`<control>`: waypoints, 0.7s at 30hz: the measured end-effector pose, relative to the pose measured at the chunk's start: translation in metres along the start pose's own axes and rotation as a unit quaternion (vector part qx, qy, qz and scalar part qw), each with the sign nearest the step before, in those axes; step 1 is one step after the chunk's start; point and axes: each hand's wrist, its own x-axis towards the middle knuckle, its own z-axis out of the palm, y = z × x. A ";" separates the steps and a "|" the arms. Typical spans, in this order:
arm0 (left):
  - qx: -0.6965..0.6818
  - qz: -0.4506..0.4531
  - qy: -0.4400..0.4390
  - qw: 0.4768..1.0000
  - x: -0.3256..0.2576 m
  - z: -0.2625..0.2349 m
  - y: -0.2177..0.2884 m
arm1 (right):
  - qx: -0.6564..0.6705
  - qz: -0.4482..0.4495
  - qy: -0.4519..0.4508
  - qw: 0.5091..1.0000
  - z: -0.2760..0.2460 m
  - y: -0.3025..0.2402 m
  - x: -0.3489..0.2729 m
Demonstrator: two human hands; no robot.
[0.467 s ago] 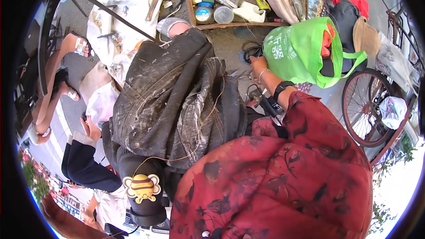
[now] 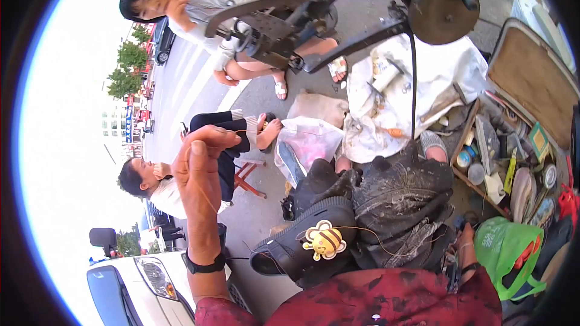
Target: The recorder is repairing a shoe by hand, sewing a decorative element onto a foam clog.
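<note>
My left hand (image 2: 202, 172) is raised above the street on the left, its fingers curled toward the thumb. A thin brown thread (image 2: 208, 196) crosses its palm and seems gripped by the fingers. Across my lap lies a black clog (image 2: 284, 247) with a yellow bee charm (image 2: 325, 239). More thread trails from the shoe over the dark, worn cloth (image 2: 393, 205) on my knees. Low on the right, my right hand (image 2: 466, 250) is beside a green bag (image 2: 498, 238); its fingers are too small and partly hidden to read.
A black iron machine with a wheel (image 2: 444, 12) stands ahead on a thin rod. A wooden tray (image 2: 477, 190) holds tools and jars. White sheeting (image 2: 374, 139) covers ground ahead. Two people sit nearby, one on a red folding stool (image 2: 248, 178). A white vehicle (image 2: 163, 284) is at lower left.
My view has swung left. My left hand is now raised in sight with thread. The clog lies more sideways on my lap. The right hand stays near the green bag.
</note>
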 end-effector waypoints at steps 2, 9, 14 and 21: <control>0.028 0.016 0.008 0.999 -0.010 -0.008 0.005 | -0.056 0.084 -0.088 0.991 -0.007 -0.011 -0.021; -0.049 0.032 0.008 0.998 0.002 -0.015 -0.006 | -0.246 -0.076 -0.292 0.921 -0.002 -0.102 -0.195; -0.068 0.070 0.002 0.995 0.013 -0.040 -0.003 | -0.380 -0.367 -0.251 0.811 0.046 -0.204 -0.236; 0.019 0.100 0.016 0.995 0.028 -0.046 -0.006 | -0.508 -0.573 -0.204 0.610 0.148 -0.286 -0.275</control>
